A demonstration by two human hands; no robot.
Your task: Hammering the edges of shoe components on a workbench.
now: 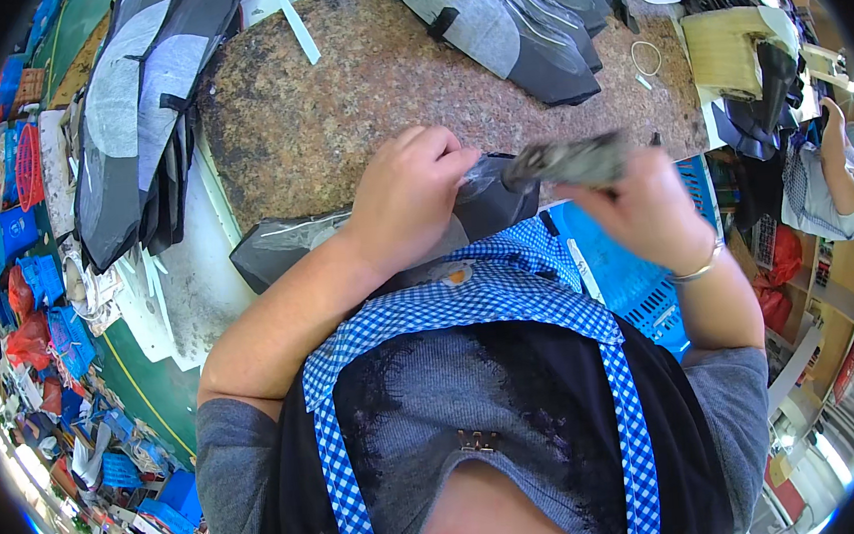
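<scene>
A long dark panel [280,248], seemingly a shoe upper with a pale grey backing, lies along the near edge of a speckled stone slab [326,124]. My left hand [411,193] rests on it, closed, with thumb and fingertips pinching its upper edge. Just right of those fingertips, my right hand [643,205] grips a grey metal tool [569,160] that looks like a hammer. Motion smears the tool, and the fist hides its handle. Its narrow end is over the panel's right part; whether it touches cannot be told.
Stacked similar dark panels lie at the left [126,140] and on the slab's far side [488,21]. A yellowish block [731,52] stands at the far right. Below the slab's right edge is a blue plastic crate [639,280]. Another person's arm [839,154] shows at the right.
</scene>
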